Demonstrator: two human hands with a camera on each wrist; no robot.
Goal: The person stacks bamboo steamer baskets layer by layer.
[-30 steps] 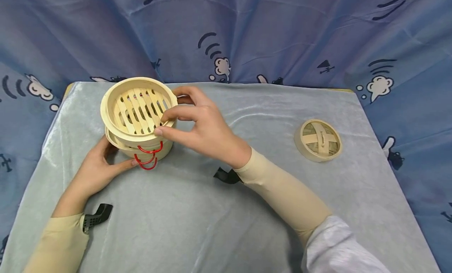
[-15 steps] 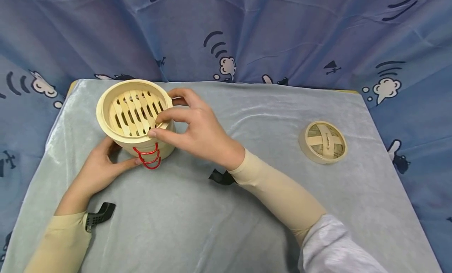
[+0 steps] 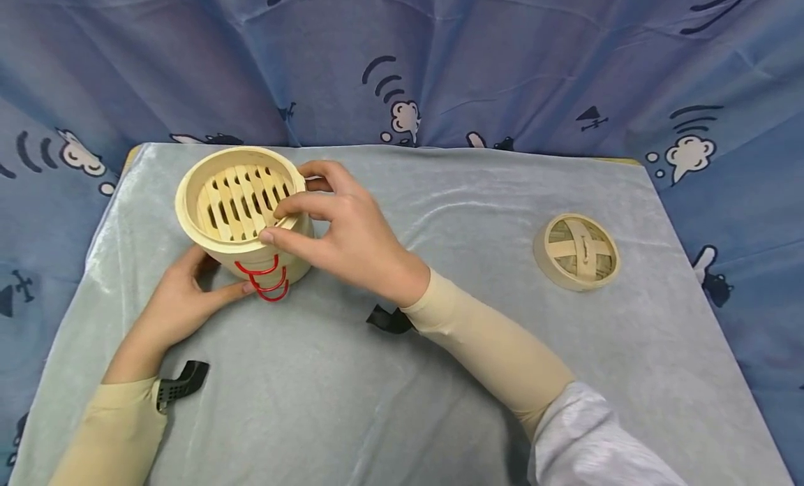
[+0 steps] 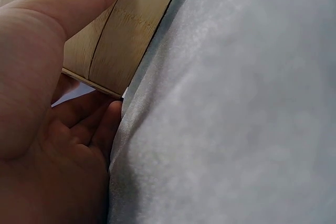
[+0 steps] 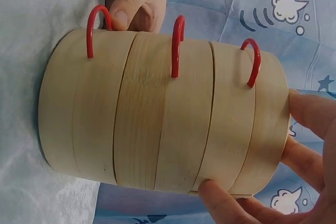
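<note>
Three round bamboo steamer baskets (image 5: 142, 108) stand in a stack at the table's left, each with a red handle (image 5: 178, 45) on its side. Into the top basket (image 3: 220, 247) the head view looks down on a slatted floor. My right hand (image 3: 348, 224) holds that basket's right rim, thumb and fingers spread along it. Low on the stack's left side, my left hand (image 3: 179, 297) holds the bottom basket, thumb in front near the lowest red handle and fingers mostly hidden behind. In the left wrist view the left fingertips (image 4: 113, 114) lie at the basket's lower edge.
A bamboo steamer lid (image 3: 576, 252) with crossed strips and a small loop lies at the table's right. Grey velvety cloth (image 3: 352, 381) covers the table. A blue patterned curtain (image 3: 477, 60) hangs close behind its back edge.
The top basket, tilted and offset a second ago, has shifted left and down and now lines up with those below. My right hand has moved slightly left with it; the left hand keeps its hold.
</note>
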